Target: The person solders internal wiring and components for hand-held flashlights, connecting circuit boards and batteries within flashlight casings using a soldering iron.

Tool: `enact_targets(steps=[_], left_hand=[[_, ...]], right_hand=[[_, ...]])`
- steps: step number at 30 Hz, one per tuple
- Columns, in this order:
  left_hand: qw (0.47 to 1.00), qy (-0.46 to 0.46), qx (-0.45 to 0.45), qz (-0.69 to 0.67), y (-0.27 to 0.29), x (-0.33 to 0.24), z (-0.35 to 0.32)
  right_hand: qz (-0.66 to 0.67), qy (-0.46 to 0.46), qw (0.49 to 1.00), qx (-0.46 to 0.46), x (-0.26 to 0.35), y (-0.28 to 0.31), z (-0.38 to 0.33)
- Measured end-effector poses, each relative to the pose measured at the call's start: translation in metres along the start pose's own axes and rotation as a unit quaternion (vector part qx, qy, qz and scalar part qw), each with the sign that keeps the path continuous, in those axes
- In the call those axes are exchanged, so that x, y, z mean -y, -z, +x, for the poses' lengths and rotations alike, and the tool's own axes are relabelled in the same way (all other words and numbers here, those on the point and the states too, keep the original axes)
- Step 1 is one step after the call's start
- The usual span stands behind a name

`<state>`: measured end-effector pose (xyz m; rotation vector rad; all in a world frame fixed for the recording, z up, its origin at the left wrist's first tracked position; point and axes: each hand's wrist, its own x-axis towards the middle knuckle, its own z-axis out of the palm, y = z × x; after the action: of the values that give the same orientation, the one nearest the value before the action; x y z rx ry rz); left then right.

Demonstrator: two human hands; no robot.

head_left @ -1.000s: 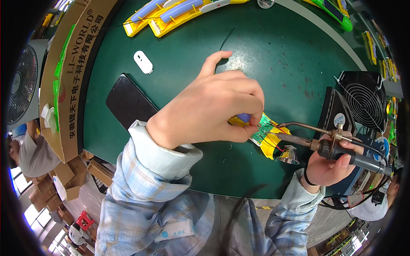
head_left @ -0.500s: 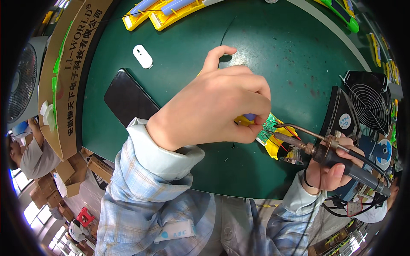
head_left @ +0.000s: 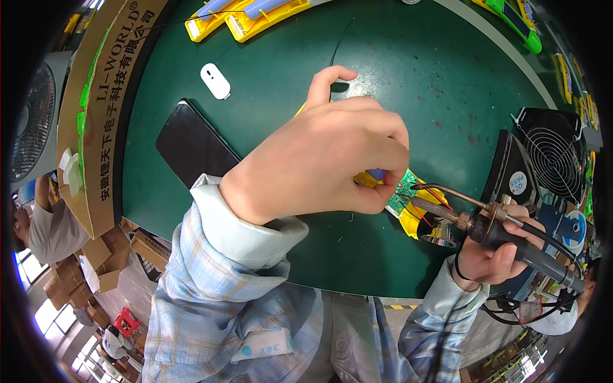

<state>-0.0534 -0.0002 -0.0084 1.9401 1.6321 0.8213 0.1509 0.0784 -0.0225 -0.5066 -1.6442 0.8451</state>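
Note:
My right hand [head_left: 488,258] grips a soldering iron [head_left: 498,236] with a dark handle and a thin bent metal tube alongside its tip. Both tip and tube reach a small green circuit board [head_left: 403,191]. That board sits in a yellow casing [head_left: 412,223], with red wires and a shiny round reflector [head_left: 439,234] at the near end. Over the casing lies my left hand [head_left: 325,156], thumb and forefinger pinched at the board's left edge, little finger raised. What the pinch holds is hidden. A bit of a purple cylinder [head_left: 377,173] shows beneath the palm.
A black phone [head_left: 195,143] and a white oval gadget [head_left: 215,82] lie left on the green table [head_left: 434,89]. More yellow casings [head_left: 255,19] with purple cylinders lie at the back. A cardboard box [head_left: 102,121] borders the left; a black fan [head_left: 552,150] stands right, near a solder spool [head_left: 576,226].
Both hands hold nearly the same pose. The left hand, board and casing appear shifted very slightly to the right; the iron's tip stays at the board.

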Motion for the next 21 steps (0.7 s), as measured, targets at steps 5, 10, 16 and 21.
enact_targets(steps=[5, 10, 16, 21], left_hand=[[1.000, 0.001, -0.001, 0.006, -0.0006, 0.0009, -0.0009], [1.000, 0.002, -0.004, 0.010, -0.0011, 0.0005, -0.0013], [1.000, 0.007, 0.001, 0.007, 0.0002, -0.0002, -0.0014], [1.000, 0.005, -0.001, 0.009, -0.0006, 0.0001, -0.0011]], right_hand=[[-0.033, -0.009, 0.999, 0.008, 0.0021, -0.0034, 0.0015], [-0.023, -0.003, 1.000, 0.010, 0.0028, -0.0040, 0.0012], [-0.013, 0.079, 0.997, 0.006, -0.0005, -0.0036, 0.0003], [-0.021, 0.067, 0.998, 0.006, 0.0033, -0.0053, 0.0009]])
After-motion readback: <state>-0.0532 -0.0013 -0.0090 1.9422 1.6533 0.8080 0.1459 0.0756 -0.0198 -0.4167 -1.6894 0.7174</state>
